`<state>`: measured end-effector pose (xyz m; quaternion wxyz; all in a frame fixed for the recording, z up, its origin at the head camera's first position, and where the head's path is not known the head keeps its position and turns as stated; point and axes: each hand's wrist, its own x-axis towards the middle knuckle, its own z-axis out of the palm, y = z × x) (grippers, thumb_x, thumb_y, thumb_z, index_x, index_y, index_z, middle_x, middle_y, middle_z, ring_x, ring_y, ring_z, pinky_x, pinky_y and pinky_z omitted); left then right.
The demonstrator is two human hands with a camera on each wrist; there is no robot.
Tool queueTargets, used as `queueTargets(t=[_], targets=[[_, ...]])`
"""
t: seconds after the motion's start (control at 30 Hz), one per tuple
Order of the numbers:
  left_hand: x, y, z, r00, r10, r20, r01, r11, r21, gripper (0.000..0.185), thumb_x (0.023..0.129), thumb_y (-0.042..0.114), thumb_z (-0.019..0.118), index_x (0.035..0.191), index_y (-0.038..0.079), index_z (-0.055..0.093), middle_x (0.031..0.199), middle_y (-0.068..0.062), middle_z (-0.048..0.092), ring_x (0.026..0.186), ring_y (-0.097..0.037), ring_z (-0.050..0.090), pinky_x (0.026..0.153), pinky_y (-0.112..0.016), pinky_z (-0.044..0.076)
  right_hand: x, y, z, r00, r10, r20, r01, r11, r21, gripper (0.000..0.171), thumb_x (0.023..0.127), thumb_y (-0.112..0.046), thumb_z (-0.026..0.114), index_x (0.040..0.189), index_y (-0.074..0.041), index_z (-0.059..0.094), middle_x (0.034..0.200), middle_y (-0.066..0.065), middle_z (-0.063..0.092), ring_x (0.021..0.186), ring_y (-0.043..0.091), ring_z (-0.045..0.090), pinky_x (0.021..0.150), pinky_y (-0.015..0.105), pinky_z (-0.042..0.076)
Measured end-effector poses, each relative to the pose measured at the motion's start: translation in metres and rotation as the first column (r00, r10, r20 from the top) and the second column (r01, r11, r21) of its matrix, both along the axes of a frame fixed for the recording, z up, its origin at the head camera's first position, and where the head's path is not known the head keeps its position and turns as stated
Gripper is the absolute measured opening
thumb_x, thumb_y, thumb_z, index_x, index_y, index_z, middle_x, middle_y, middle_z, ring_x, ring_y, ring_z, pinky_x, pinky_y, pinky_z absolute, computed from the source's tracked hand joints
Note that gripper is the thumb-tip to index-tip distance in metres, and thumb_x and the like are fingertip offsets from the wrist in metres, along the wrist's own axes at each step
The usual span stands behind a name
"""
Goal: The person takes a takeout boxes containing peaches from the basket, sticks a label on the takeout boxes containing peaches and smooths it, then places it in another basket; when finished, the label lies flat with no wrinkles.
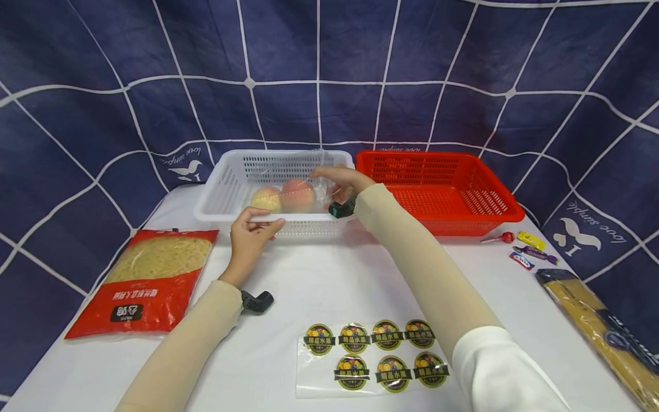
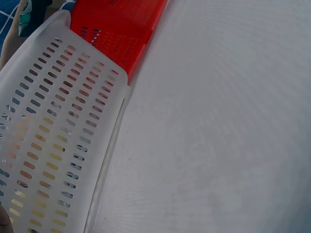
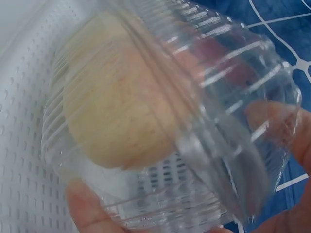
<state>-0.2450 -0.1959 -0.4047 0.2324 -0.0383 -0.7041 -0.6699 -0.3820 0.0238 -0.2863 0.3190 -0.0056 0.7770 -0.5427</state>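
A clear plastic clamshell box [image 3: 194, 121] fills most of the view, ribbed and glossy; inside it sits a pale yellow peach [image 3: 114, 111], with a second, pinker fruit [image 3: 218, 63] blurred behind it; fingers [image 3: 87, 206] of the right hand [image 3: 291, 145] grip the box from below and from the right; under it lies the perforated white basket [image 3: 24, 145]; dark blue cloth with white lines [image 3: 286, 29] shows at upper right.

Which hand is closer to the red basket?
The right hand. It holds the clear box of peaches inside the white basket, right beside the red basket. The left hand rests on the white basket's near rim, farther away.
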Motion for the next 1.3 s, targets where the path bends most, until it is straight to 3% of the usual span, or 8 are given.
queueTargets(t=[0.17, 0.47, 0.57, 0.67, 0.83, 0.97, 1.17, 1.3], targets=[[-0.001, 0.001, 0.000, 1.000, -0.006, -0.002, 0.006, 1.000, 0.008, 0.039, 0.089, -0.002, 0.087, 0.119, -0.011, 0.066, 0.076, 0.013, 0.074, 0.058, -0.006, 0.068, 0.054, -0.026, 0.057, 0.000, 0.002, 0.004, 1.000, 0.001, -0.007, -0.001, 1.000, 0.021, 0.054, 0.105, -0.038, 0.056, 0.152, -0.014, 0.047, 0.136, 0.024, 0.049, 0.086, 0.027, 0.057, 0.062, 0.023, 0.048], [-0.001, 0.000, 0.002, 1.000, -0.018, -0.004, 0.018, 1.000, 0.013, 0.037, 0.090, -0.003, 0.085, 0.120, -0.010, 0.065, 0.078, 0.013, 0.076, 0.058, -0.008, 0.069, 0.056, -0.026, 0.058, -0.006, 0.015, 0.022, 1.000, -0.016, -0.004, 0.016, 1.000, -0.013, 0.062, 0.108, -0.039, 0.050, 0.165, -0.019, 0.035, 0.148, 0.030, 0.042, 0.076, 0.032, 0.072, 0.047, 0.017, 0.041], [-0.002, 0.000, 0.003, 1.000, -0.018, -0.008, 0.018, 1.000, 0.003, 0.036, 0.090, -0.002, 0.085, 0.119, -0.011, 0.065, 0.077, 0.014, 0.076, 0.058, -0.012, 0.070, 0.055, -0.026, 0.058, -0.007, 0.019, 0.028, 0.999, -0.036, -0.012, 0.036, 0.999, -0.029, 0.067, 0.109, -0.040, 0.050, 0.169, -0.017, 0.029, 0.161, 0.030, 0.035, 0.104, 0.041, 0.073, 0.054, 0.019, 0.055], [-0.002, 0.000, 0.004, 1.000, -0.018, -0.014, 0.018, 1.000, -0.001, 0.035, 0.090, -0.003, 0.086, 0.118, -0.011, 0.065, 0.077, 0.014, 0.076, 0.059, -0.017, 0.072, 0.054, -0.026, 0.057, -0.009, 0.024, 0.033, 0.998, -0.065, 0.003, 0.065, 0.995, -0.078, 0.071, 0.110, -0.037, 0.050, 0.172, -0.019, 0.022, 0.172, 0.027, 0.025, 0.138, 0.047, 0.057, 0.079, 0.034, 0.065], [-0.002, 0.000, 0.004, 1.000, -0.017, -0.016, 0.017, 1.000, 0.007, 0.028, 0.090, -0.004, 0.085, 0.111, 0.000, 0.069, 0.078, 0.013, 0.077, 0.059, -0.017, 0.072, 0.054, -0.026, 0.057, -0.012, 0.036, 0.038, 0.997, -0.075, 0.003, 0.074, 0.982, -0.174, 0.065, 0.113, -0.030, 0.042, 0.173, -0.023, 0.019, 0.176, 0.022, 0.017, 0.153, 0.044, 0.037, 0.109, 0.055, 0.047], [-0.001, 0.000, 0.003, 1.000, -0.015, -0.018, 0.015, 1.000, -0.001, 0.028, 0.089, -0.005, 0.086, 0.111, 0.002, 0.069, 0.079, 0.013, 0.077, 0.059, -0.022, 0.072, 0.054, -0.026, 0.057, -0.014, 0.048, 0.040, 0.998, -0.049, -0.027, 0.043, 0.981, -0.187, 0.064, 0.113, -0.032, 0.036, 0.173, -0.019, 0.015, 0.176, 0.023, 0.017, 0.153, 0.042, 0.037, 0.106, 0.052, 0.050], [-0.001, 0.000, 0.002, 1.000, -0.009, -0.005, 0.008, 1.000, -0.024, 0.034, 0.090, -0.002, 0.087, 0.116, -0.005, 0.066, 0.078, 0.016, 0.077, 0.060, -0.025, 0.073, 0.053, -0.027, 0.056, -0.012, 0.068, 0.042, 0.996, -0.043, -0.084, 0.026, 0.981, -0.190, 0.069, 0.112, -0.035, 0.035, 0.173, -0.011, 0.012, 0.170, 0.026, 0.027, 0.149, 0.044, 0.043, 0.077, 0.039, 0.066], [0.000, 0.000, 0.001, 1.000, -0.003, -0.002, 0.003, 1.000, -0.024, 0.031, 0.089, -0.001, 0.088, 0.113, 0.003, 0.068, 0.079, 0.015, 0.077, 0.060, -0.022, 0.073, 0.054, -0.028, 0.057, -0.006, 0.084, 0.038, 0.992, -0.051, -0.114, 0.027, 0.978, -0.206, 0.071, 0.113, -0.038, 0.034, 0.174, -0.011, 0.011, 0.170, 0.028, 0.030, 0.148, 0.047, 0.046, 0.086, 0.043, 0.063]])
